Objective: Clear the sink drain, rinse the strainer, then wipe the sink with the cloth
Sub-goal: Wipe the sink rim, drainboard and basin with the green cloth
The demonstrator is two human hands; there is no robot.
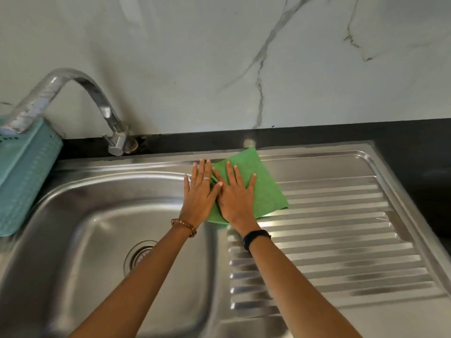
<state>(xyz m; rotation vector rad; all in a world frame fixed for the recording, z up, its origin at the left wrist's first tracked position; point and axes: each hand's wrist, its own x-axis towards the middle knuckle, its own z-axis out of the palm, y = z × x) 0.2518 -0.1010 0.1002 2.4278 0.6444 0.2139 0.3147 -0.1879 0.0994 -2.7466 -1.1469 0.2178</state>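
Marble-look wall (219, 57), white w/ grey veins, fills the top. Below it a black surface (415, 142) carries the steel sink (73, 191): basin on the left, ribbed drainboard (341, 240) on the right. Drain (139, 256) sits in the basin floor, partly hidden by the left forearm; can't tell if the strainer is in it. Teal slotted basket (24, 179) stands at the sink's left edge. Chrome tap (107, 113) rises from the back edge of the surface & arches left over the basket. Green cloth (263, 186) lies flat at the drainboard's back-left corner, beside the basin rim. Left hand (199, 193) is flat, fingers straight, on the rim, thumb side touching the cloth's left edge; nothing grasped. Right hand (238, 198) presses flat on the cloth, fingers spread, not curled. Bead bracelet (184, 226) on left wrist, black band (256, 237) on right, ring (206, 178) on a left finger.
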